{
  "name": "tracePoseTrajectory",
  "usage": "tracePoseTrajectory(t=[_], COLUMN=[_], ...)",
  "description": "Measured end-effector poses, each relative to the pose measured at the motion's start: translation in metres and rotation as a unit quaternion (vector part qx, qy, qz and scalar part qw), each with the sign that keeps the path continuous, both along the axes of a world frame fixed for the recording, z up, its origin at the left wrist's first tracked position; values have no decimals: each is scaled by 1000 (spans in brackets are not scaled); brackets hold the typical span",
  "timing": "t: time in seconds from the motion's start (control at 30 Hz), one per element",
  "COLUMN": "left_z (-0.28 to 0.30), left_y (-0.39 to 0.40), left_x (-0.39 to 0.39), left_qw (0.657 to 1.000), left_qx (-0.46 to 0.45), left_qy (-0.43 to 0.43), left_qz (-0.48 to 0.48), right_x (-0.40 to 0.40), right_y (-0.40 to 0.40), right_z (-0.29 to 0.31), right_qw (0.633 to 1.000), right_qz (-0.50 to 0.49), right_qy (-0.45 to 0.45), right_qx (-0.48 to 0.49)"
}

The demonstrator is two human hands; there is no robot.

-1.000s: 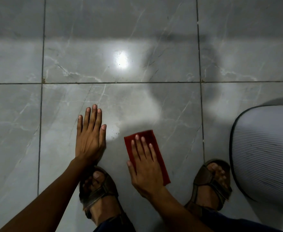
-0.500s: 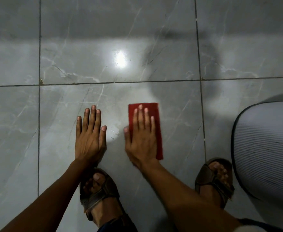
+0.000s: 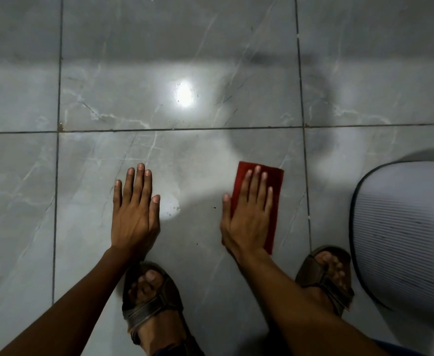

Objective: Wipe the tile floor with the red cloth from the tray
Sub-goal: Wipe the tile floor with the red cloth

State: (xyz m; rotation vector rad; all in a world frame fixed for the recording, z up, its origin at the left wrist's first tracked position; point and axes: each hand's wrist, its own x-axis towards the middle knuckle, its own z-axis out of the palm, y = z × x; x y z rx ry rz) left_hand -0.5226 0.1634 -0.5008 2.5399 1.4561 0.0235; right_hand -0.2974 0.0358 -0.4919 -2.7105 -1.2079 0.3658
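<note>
Pressing flat, right hand fingers together on the red cloth, left hand splayed on tile floor beside it.

text: none legible | labels: none | brands: none | numbers: none | signs: none

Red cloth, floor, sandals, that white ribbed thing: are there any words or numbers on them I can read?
None: no words, numbers or signs can be read anywhere in this picture.
red cloth: plain, no label showing; the right hand covers much of it.
tile floor: only pale veins and a light glare.
sandals: no brand visible.
white ribbed object: just stripes, no writing.
left hand: flat on the bare tile.
</note>
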Motion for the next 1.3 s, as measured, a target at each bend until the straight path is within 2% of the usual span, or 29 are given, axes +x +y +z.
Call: tracePoseTrajectory(t=[0.17, 0.3, 0.37, 0.43, 0.53, 0.7, 0.83, 1.03, 1.17, 1.3], left_z=[-2, 0, 1, 1, 0, -1, -4, -9, -4, -4], left_y=[0, -1, -1, 0, 0, -1, -2, 0, 0, 1], left_x=[-2, -1, -1, -1, 0, -1, -2, -4, -2, -2], left_qw=[1000, 1000, 1000, 1000, 1000, 1000, 1000, 1000, 1000, 1000], left_qx=[4, -8, -8, -2, 2, 2, 5, 19, 15, 18], left_qy=[6, 9, 4, 1, 3, 4, 5, -1, -6, -9], left_qz=[-7, -10, -5, -6, -5, -5, -6, -13, -10, -11], right_x=[-56, -89, -86, -70, -25, 31, 1, -60, -68, -31], right_y=[45, -13, -54, -80, -78, 21, 70, -2, -74, -83], right_z=[2, -4, -6, -7, -4, 1, 1, -8, -9, -11], right_qw=[996, 983, 982, 986, 995, 999, 999, 987, 990, 994], right_qz=[68, 166, 178, 154, 100, -30, -16, 145, 135, 104], right_qy=[36, 66, 66, 56, 20, -7, 8, 57, 50, 25], right_qx=[39, 31, 18, 9, -2, 23, 49, 51, 16, -3])
